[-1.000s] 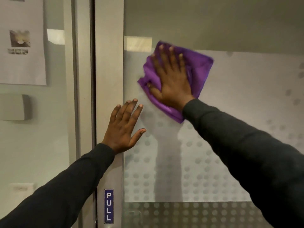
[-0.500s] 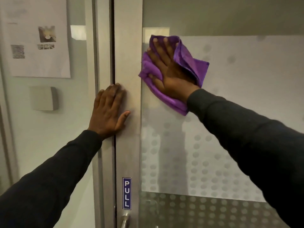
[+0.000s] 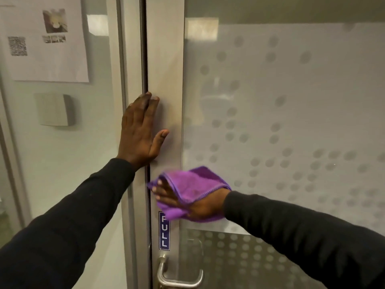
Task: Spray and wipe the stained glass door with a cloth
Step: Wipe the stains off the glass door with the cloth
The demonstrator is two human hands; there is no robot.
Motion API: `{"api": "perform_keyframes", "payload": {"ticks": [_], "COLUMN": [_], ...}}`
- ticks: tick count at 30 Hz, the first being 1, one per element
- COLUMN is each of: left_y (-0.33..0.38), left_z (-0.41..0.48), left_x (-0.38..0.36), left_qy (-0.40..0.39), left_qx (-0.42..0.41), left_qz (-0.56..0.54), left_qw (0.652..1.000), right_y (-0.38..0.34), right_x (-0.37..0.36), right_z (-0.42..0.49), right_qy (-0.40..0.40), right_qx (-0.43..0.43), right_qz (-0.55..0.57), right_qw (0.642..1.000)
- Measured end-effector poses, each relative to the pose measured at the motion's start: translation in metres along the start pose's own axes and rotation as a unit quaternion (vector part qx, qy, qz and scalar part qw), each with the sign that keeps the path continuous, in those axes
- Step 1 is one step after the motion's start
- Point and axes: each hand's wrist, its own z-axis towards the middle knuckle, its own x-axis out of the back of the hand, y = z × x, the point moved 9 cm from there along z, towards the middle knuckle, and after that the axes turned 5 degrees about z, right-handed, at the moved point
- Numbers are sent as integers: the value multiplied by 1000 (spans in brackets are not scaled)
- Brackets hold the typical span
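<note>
The glass door (image 3: 291, 101) has a frosted panel with a dot pattern and a grey metal stile (image 3: 166, 59) on its left edge. My right hand (image 3: 203, 208) presses a purple cloth (image 3: 187, 182) against the door's lower left, over the stile just above the blue PULL sticker (image 3: 164, 232). Its fingers point left and lie straight, and part of the cloth is folded over the back of the hand. My left hand (image 3: 139, 132) lies flat on the stile and the door gap, fingers up. No spray bottle is in view.
A metal lever handle (image 3: 177, 278) sits below the sticker. Left of the door is a fixed glass wall with a taped paper notice (image 3: 48, 38) and a small grey box (image 3: 56, 109).
My right hand has swept the cloth down from the top left of the frosted panel to the stile near the PULL sticker. My left hand has shifted left from the glass edge onto the stile.
</note>
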Motion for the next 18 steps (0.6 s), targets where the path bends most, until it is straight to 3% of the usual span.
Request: {"api": "perform_keyframes", "payload": {"ticks": [3,7,10,13,16,18], "left_y": [2,9,22,37,56,67], "left_z": [-2,0,6,13,20,23], "left_x": [-4,-9,-11,-15,-19,-21], "left_qy": [-18,-31,-27,-26,-9,12], "left_qx": [-12,-27,-34,-36,-24,-22], "left_qz": [26,43,40,33,11,-6], "left_qw": [999,998,998,998,1000,1000], "right_y": [-13,30,88,135,140,127], "right_x": [-15,49,148,238,243,200], "right_z": [-28,-53,-71,-101,-104,-91], "right_qy": [-52,-30,94,189,248,239], "right_qx": [51,-4,-56,-190,-271,-283], "right_qz": [49,64,-64,-244,-263,-230], "right_qw": [996,998,992,932,892,900]}}
